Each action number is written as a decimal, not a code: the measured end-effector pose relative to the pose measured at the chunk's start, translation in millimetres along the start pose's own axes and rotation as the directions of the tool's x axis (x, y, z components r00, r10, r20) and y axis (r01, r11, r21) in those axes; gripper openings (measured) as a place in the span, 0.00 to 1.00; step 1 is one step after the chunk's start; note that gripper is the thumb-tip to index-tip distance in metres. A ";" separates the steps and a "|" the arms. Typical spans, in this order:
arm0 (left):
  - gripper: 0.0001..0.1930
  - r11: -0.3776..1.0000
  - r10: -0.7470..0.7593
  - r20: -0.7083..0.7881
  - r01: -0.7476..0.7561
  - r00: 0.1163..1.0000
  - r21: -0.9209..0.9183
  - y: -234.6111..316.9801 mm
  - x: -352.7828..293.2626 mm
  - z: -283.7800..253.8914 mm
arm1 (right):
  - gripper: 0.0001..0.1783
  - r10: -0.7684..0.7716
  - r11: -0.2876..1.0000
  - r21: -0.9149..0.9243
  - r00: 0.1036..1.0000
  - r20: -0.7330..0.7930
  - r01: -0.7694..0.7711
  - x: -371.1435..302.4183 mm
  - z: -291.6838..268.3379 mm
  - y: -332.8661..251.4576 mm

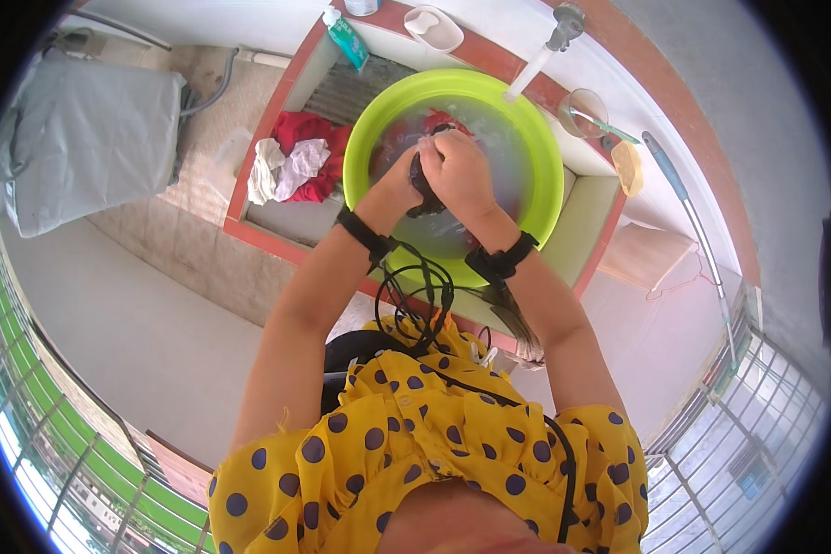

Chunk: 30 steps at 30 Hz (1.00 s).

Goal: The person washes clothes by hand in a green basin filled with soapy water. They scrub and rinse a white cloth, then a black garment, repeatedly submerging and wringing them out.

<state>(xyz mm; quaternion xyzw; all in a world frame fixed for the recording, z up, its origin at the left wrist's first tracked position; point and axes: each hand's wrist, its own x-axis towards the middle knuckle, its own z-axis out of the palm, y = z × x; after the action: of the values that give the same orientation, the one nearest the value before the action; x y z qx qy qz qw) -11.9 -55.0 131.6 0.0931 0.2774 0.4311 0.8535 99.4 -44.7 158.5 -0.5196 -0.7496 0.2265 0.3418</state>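
Note:
A lime-green basin [547, 152] of cloudy water stands in a red-edged sink. Over its middle my left hand [403, 181] and my right hand [459, 173] press together, both closed around a dark wet cloth [425, 189]. Part of the cloth hangs out below the hands; the rest is hidden in them. Just beyond my fingers, a red cloth [441, 120] shows in the water. From the tap [563, 28] at the upper right, a pale stream or spout reaches toward the basin rim.
Red and white clothes [300, 162] lie left of the basin. A green bottle [345, 39], a soap dish [433, 29] and a glass cup [583, 113] stand along the ledges. A long-handled tool [679, 180] leans at right; a covered machine [92, 138] stands left. Black cables [420, 286] hang between my forearms.

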 end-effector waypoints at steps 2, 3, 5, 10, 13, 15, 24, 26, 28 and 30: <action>0.11 0.990 -0.138 -0.195 0.136 0.971 -0.021 1.7 2.0 12.0 | 0.13 0.229 0.973 0.033 0.973 -0.014 -0.228 14.7 -9.0 27.9; 0.11 0.978 -0.205 -0.291 0.202 0.934 -0.043 0.6 2.7 13.9 | 0.13 0.341 0.939 0.052 0.940 -0.016 -0.339 18.7 -14.4 40.3; 0.11 0.980 -0.101 -0.279 0.144 0.955 0.138 5.1 1.9 8.8 | 0.13 0.473 0.856 0.202 0.878 0.069 -0.476 27.0 -23.7 40.1; 0.12 0.991 -0.042 -0.191 0.065 0.981 0.116 13.7 -1.4 21.9 | 0.17 -0.039 0.998 0.044 0.994 -0.105 0.043 6.4 -23.7 3.7; 0.13 0.977 -0.023 -0.221 0.069 0.975 0.202 7.2 2.3 25.6 | 0.17 0.057 0.998 -0.011 0.993 -0.105 -0.059 4.8 -13.7 6.5; 0.16 0.949 -0.173 -0.384 0.258 0.907 0.182 1.1 4.8 24.7 | 0.18 0.371 0.919 0.127 0.928 0.041 -0.374 15.5 -19.5 26.6; 0.32 0.905 -0.070 -0.164 0.132 0.984 0.405 18.8 -4.8 30.3 | 0.56 0.128 0.942 0.165 0.766 0.630 -0.292 26.7 -74.9 32.4; 0.36 0.921 -0.048 -0.156 0.104 0.987 0.376 20.3 2.1 29.6 | 0.52 0.115 0.984 0.040 0.785 0.608 -0.176 29.5 -78.3 21.2; 0.40 0.917 -0.027 -0.116 0.071 0.993 0.392 22.0 -0.2 37.9 | 0.45 0.186 0.982 -0.121 0.762 0.620 -0.141 36.8 -84.8 0.6; 0.41 0.895 -0.056 -0.138 0.111 0.989 0.431 20.9 -2.0 32.1 | 0.35 0.324 0.941 -0.294 0.689 0.648 -0.166 50.9 -90.6 -27.3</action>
<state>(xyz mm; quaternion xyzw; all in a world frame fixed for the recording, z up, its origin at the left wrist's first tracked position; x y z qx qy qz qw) -9.4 -41.2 167.3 0.2440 0.4226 0.3257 0.8098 138.6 -8.3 251.7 -0.5276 -0.7653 0.3651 -0.0516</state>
